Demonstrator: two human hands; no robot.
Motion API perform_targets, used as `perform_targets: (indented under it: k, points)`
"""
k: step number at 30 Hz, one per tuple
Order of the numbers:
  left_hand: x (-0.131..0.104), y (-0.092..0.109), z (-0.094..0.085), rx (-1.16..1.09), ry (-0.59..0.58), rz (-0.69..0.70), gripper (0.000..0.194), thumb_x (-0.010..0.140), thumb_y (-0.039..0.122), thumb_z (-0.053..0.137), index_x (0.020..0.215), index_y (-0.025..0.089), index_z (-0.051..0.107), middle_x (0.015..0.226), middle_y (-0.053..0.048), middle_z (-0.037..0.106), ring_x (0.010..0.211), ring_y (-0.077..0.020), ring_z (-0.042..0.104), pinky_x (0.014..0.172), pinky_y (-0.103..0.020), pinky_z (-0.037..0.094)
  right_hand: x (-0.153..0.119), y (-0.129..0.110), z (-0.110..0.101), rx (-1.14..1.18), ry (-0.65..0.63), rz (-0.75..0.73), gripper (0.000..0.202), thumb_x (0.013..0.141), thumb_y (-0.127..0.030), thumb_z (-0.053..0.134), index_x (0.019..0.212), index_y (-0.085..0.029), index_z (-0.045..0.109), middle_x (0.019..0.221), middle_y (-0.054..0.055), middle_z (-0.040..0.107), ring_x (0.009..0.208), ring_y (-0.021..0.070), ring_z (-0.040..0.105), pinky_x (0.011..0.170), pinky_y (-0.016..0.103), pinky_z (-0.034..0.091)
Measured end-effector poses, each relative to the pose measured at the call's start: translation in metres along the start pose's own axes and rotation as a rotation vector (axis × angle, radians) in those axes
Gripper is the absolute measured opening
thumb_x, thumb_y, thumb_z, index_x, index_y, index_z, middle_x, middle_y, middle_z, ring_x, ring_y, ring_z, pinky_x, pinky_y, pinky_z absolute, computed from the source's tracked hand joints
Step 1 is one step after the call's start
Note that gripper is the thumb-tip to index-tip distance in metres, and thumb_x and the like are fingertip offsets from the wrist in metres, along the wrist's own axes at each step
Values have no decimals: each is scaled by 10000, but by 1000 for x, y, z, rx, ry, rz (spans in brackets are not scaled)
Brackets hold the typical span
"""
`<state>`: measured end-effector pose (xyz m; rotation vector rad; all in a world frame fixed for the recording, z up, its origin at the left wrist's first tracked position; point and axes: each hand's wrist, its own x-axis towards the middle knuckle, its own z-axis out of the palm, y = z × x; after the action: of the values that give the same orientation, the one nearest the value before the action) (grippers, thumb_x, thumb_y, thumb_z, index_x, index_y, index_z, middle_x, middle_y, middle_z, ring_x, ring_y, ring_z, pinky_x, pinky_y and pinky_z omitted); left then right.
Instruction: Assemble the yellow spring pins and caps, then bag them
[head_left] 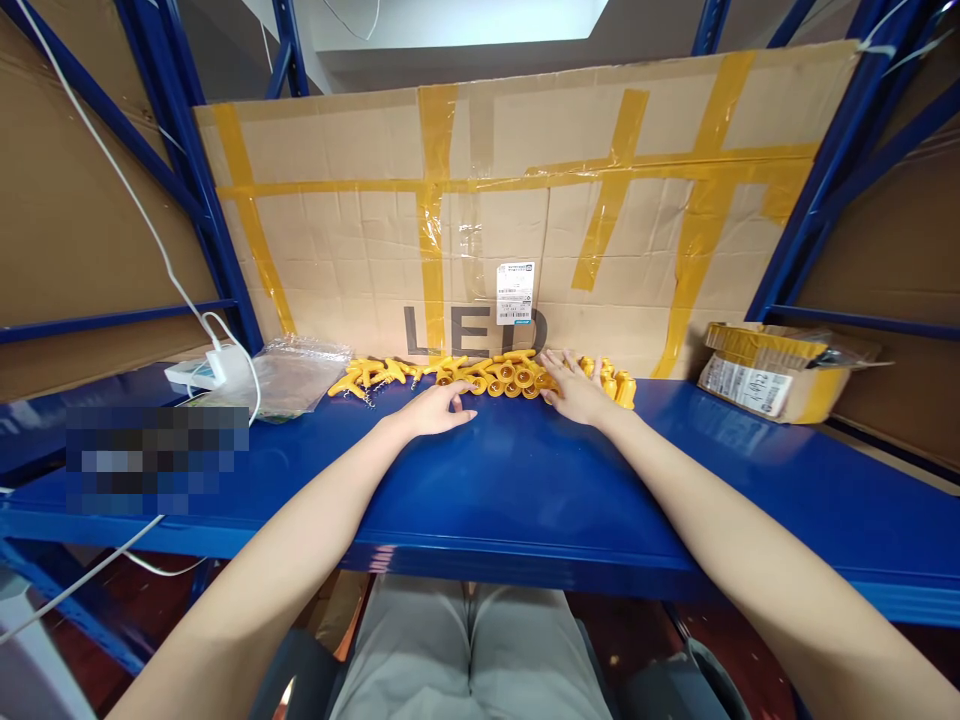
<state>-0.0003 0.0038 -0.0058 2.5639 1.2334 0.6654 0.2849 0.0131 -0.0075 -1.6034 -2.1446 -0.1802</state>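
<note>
Yellow plastic pieces (517,376) lie in a low row along the back of the blue shelf (480,480). In the middle of the row, several show round, hollow-looking ends towards me. Towards the left, branching yellow pieces (365,374) have small metal chains or springs on them. My left hand (435,410) is at the front of the row, thumb and fingers apart, its fingertips close to or touching the round ends. With fingers spread, my right hand (576,390) lies flat against the right part of the row and hides some pieces. Neither hand visibly grips anything.
A taped cardboard sheet (360,250) stands behind the row. At the right sits a small open cardboard box (780,375). To the left are a clear plastic bag (296,370), a white power strip (202,372) with cables, and a blurred-out object (157,455). Blue posts frame both sides.
</note>
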Motion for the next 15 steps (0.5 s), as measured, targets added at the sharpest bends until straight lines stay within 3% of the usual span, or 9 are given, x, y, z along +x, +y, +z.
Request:
perform_targets:
  k: [4,8,11,15]
  points:
    - [0,1,0,5,-7,7,583,793,489,535,1283,173,543,871,-37,671,670,-171,603,662,-279,457,-3,9,-18,-203,-10,187,584,893,-271,401,1464,-181,319,1554,119,221,1443,350,69,1038,700,-130]
    - [0,2,-1,8,-14,3,569,794,475,533,1263,152,556,882,-47,669,671,-172,605,677,-286,464,-10,10,-30,-385,-188,415,636,833,-132,417,1461,-161,320,1547,146,234,1436,353,110,1048,717,-58]
    - [1,0,0,16,-12,8,568,795,472,535,1266,154,551,881,-46,672,673,-174,610,684,-287,469,-14,4,-38,-425,-306,475,623,771,-45,454,1377,-190,455,1456,158,415,1397,348,265,1080,691,71]
    - [1,-2,1,12,-7,15,566,797,472,537,1271,163,547,872,-40,674,671,-172,615,698,-289,475,-14,-2,-49,-374,-266,486,513,774,-52,488,1271,-173,535,1169,163,636,1189,313,543,1048,596,294]
